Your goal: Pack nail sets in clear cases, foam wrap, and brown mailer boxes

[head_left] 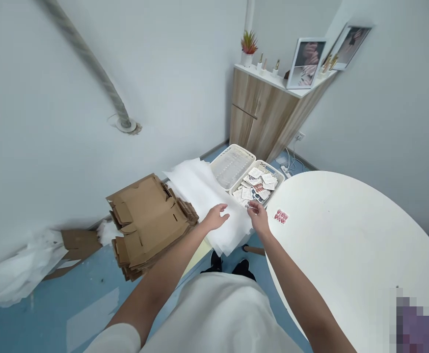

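Note:
My left hand [215, 216] hovers over a stack of white tissue sheets [203, 193], fingers spread and curved, holding nothing. My right hand [257, 215] reaches toward the near edge of a white basket [278, 186] full of small packets [258, 186]; its fingers are pinched on something small that I cannot make out. A second white basket [232, 164] with clear contents sits just behind the first. A small sheet of red stick-on nails [281, 216] lies on the round white table [347, 245] to the right of my right hand.
A pile of flat brown cardboard boxes [148, 220] lies left of the tissue. Crumpled white paper [19, 269] is on the blue floor at far left. A wooden cabinet [266, 115] with frames and a plant stands in the corner.

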`<state>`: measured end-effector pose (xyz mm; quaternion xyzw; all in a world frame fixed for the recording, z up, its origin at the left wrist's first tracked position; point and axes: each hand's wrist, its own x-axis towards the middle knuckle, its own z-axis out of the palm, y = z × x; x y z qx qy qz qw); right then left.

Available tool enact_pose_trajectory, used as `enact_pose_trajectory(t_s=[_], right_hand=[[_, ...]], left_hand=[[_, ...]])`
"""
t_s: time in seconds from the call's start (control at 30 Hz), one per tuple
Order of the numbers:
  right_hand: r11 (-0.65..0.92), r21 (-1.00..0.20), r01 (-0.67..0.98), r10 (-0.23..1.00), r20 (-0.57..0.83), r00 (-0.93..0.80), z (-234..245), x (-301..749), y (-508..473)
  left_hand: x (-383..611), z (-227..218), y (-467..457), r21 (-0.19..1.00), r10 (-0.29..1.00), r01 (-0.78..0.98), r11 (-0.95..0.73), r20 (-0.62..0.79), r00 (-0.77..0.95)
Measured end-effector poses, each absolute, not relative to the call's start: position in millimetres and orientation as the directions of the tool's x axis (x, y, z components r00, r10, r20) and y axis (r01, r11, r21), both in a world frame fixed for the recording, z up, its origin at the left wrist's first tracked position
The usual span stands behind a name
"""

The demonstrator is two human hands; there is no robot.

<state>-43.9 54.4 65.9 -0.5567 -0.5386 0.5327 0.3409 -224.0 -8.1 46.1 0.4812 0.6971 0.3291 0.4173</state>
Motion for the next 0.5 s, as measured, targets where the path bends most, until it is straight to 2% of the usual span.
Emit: enact_pose_trajectory(t_s=[0.3, 0.4, 0.5], right_hand=[[-0.302, -0.935, 0.186, 0.868, -0.350, -0.352, 75, -103, 103], [-0.335, -0.929, 0.156, 0.838, -0.370, -0.402, 70, -125, 129], [-0.438, -0.896, 0.072, 0.812, -0.429, -0.396, 60, -147, 152]], left_hand=[[-272, 60, 50, 0.896, 0.932, 0.306, 0.323, -0.246, -0.265], [-279, 60, 82, 0.876, 0.911, 0.309, 0.371, -0.280, -0.302], [-284, 51, 115, 0.836, 0.883, 0.328, 0.441, -0.340, -0.323]])
